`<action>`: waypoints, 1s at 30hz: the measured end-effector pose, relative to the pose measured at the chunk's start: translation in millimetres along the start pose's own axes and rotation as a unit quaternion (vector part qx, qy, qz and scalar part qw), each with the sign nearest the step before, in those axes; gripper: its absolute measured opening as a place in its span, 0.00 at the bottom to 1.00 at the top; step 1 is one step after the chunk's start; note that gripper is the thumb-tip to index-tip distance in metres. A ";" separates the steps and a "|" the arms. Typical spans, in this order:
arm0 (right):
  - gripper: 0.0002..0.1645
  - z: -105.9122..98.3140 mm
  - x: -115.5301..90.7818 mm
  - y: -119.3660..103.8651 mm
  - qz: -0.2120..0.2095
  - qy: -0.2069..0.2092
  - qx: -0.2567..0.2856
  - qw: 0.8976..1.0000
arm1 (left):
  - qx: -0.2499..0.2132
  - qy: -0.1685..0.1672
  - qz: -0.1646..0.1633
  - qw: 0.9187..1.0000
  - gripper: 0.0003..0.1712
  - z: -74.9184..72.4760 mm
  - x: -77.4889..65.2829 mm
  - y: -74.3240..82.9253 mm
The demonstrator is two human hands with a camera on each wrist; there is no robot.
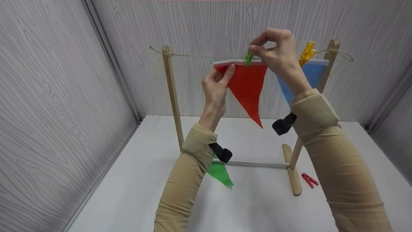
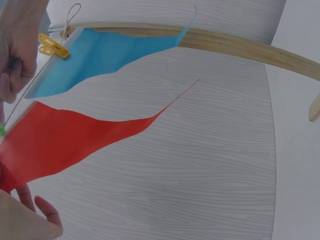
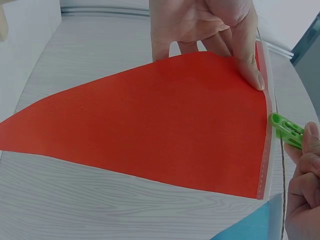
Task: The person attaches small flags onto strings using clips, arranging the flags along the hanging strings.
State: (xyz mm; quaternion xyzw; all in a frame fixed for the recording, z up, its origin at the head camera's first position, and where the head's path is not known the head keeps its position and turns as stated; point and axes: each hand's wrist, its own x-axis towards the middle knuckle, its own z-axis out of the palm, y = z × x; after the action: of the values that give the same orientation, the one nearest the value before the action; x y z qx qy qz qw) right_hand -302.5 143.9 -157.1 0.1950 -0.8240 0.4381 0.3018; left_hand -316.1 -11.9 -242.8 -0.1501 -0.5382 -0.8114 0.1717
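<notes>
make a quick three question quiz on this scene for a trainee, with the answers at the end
1. Multiple choice: which color clothespin lies on the table?
A) green
B) red
C) yellow

2. True or false: the left hand holds the blue pennant.

3. Fill in the blank: the right hand pinches the ____ at the top edge of the red pennant.

Key:
1. B, the red clothespin.
2. False; that hand holds the red pennant.
3. Green clothespin.
</notes>
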 end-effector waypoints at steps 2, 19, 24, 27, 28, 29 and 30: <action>0.08 -0.1 -0.3 0.4 -0.001 -0.002 0.000 1.000 | -0.001 0.001 -0.001 1.000 0.16 0.2 0.3 0.1; 0.09 -1.0 -0.7 0.6 0.008 -0.015 -0.005 1.000 | 0.002 -0.011 0.016 1.000 0.15 2.7 0.9 1.9; 0.10 -1.6 -1.9 -0.3 0.014 -0.027 -0.012 0.999 | 0.005 -0.007 0.014 1.000 0.15 5.1 1.1 2.4; 0.11 -2.1 -2.7 -0.2 0.017 -0.034 -0.015 0.999 | 0.005 -0.005 0.011 1.000 0.15 5.9 1.0 1.9; 0.12 -2.3 -3.0 0.0 0.017 -0.036 -0.015 0.999 | 0.006 -0.004 0.010 1.000 0.15 6.0 1.0 1.8; 0.12 -2.6 -3.4 0.3 0.018 -0.040 -0.017 0.999 | 0.006 -0.003 0.009 1.000 0.15 6.2 1.0 1.7; 0.13 -2.8 -3.7 0.4 0.021 -0.044 -0.019 0.999 | 0.006 -0.003 0.008 1.000 0.15 6.3 1.1 1.4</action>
State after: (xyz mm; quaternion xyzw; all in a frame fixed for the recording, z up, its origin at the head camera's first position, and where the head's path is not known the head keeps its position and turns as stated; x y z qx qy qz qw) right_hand -299.0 146.7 -158.6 0.1911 -0.8483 0.4200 0.2599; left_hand -316.1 -6.7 -238.8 -0.1558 -0.5423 -0.8062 0.1779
